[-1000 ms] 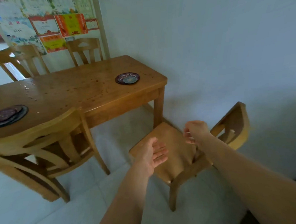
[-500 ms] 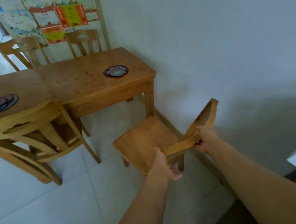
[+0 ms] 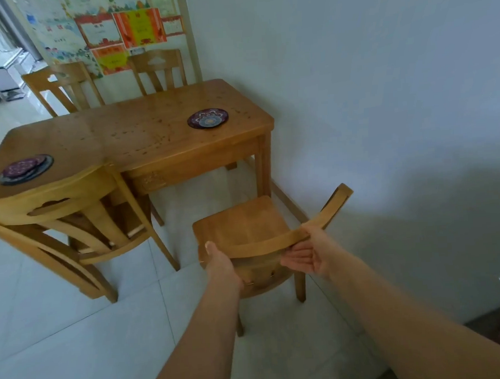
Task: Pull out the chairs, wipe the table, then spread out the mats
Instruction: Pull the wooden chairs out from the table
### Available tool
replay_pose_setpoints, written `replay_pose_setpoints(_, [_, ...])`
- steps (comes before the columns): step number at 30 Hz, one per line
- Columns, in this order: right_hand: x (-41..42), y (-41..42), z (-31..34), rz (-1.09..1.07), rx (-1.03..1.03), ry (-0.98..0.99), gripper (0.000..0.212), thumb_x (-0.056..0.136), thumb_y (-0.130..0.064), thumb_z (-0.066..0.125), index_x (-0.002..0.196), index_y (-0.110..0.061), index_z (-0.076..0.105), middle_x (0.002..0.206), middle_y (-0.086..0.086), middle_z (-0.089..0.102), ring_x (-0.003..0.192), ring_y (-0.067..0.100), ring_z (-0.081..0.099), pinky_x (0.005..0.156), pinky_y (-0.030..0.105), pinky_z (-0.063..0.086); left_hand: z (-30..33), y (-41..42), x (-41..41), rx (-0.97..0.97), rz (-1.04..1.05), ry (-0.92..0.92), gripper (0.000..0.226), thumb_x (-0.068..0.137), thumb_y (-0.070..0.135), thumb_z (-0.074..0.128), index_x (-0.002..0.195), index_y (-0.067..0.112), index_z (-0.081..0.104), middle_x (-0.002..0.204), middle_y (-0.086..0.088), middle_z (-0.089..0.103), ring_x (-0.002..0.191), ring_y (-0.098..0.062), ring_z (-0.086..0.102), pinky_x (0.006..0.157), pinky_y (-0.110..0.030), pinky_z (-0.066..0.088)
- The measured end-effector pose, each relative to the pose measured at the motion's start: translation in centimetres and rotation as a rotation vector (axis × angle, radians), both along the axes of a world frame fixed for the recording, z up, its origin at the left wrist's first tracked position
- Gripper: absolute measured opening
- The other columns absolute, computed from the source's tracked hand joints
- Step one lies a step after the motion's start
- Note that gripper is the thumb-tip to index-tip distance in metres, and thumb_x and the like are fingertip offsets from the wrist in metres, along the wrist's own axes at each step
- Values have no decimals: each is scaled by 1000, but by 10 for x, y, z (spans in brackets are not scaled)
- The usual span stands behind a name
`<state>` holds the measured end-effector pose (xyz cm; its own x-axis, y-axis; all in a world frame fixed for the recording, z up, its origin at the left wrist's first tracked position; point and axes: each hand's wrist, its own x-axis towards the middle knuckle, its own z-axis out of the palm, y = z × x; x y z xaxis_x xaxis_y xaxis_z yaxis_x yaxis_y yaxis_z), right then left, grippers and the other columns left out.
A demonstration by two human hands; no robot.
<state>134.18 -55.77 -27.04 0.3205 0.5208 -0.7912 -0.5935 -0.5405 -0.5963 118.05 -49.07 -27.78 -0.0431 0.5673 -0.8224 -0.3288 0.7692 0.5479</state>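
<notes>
Both hands [image 3: 221, 264] grip chair [image 3: 245, 222] clear of table [image 3: 140, 137] edge.

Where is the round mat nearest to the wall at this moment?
In the head view, the round mat lies on the right part of the wooden table, near its corner by the white wall, beyond the chair being held.
</notes>
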Motion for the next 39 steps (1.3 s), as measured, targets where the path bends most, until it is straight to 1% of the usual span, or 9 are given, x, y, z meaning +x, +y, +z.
replay_pose_setpoints(3, [10, 6, -5, 12, -30, -69, 52, 95, -47, 55, 121, -1, 56, 108, 23, 66, 94, 40, 68, 67, 45, 61, 5, 12, -7, 18, 15, -38, 76, 87, 62, 57, 147, 22, 33, 145, -14, 44, 130, -43, 42, 102, -66, 37])
replay_pose_setpoints(9, [45, 26, -13, -91, -18, -59, 55, 86, -51, 65, 122, -12, 49, 123, 16, 55, 107, 43, 60, 58, 51, 60, 0, 27, -1, -86, 16, -89, 84, 73, 45, 81, 141, 22, 37, 137, -14, 47, 125, -45, 46, 90, -69, 45])
replay_pose_setpoints(13, [50, 46, -20, -16, -28, -33, 42, 89, -34, 69, 117, -10, 49, 109, 18, 59, 98, 40, 63, 56, 53, 59, -11, 40, 6, -123, 46, -18, 55, 79, 21, 77, 126, 15, 49, 125, -16, 51, 104, -40, 52, 72, -61, 52])
replay_pose_setpoints(16, [47, 59, -26, -33, -102, -110, 29, 91, -17, 65, 114, -12, 48, 106, 18, 59, 95, 40, 65, 64, 55, 59, -14, 49, 4, -140, 57, 2, 35, 82, 10, 68, 112, 10, 49, 111, -19, 51, 96, -41, 51, 73, -61, 53])
replay_pose_setpoints(20, [41, 83, -24, -36, -79, -137, 32, 90, -15, 65, 117, -11, 48, 114, 19, 59, 95, 39, 65, 57, 56, 59, -11, 74, -3, -85, 81, -29, 30, 81, 7, 67, 106, 7, 49, 90, -15, 49, 96, -41, 51, 71, -61, 52])
replay_pose_setpoints(26, [42, 136, -24, -41, -32, -139, 37, 89, -15, 67, 120, -11, 47, 118, 20, 58, 96, 40, 65, 61, 56, 59, -5, 122, -1, -59, 94, -43, 17, 82, 8, 63, 86, 9, 46, 89, -14, 50, 95, -39, 52, 74, -60, 53])
replay_pose_setpoints(30, [48, 182, -20, -37, -25, -118, 40, 89, -15, 67, 123, -11, 47, 120, 20, 57, 99, 40, 64, 69, 59, 58, -4, 167, 5, -30, 120, -35, 26, 80, 9, 64, 101, 9, 49, 92, -14, 50, 80, -35, 52, 66, -57, 53])
replay_pose_setpoints(35, [60, 255, -12, -22, -36, -136, 36, 90, -13, 66, 119, -9, 47, 109, 19, 56, 88, 38, 63, 74, 57, 58, 2, 236, 17, -34, 146, -38, 18, 83, 9, 64, 86, 9, 46, 87, -14, 49, 83, -34, 53, 79, -60, 53])
replay_pose_setpoints(39, [65, 318, 2, -25, -29, -150, 34, 88, -14, 67, 115, -10, 46, 113, 20, 57, 92, 40, 63, 74, 59, 58, 14, 299, 24, -9, 146, 4, 22, 82, 13, 65, 97, 9, 51, 74, -12, 48, 66, -26, 52, 77, -62, 54])
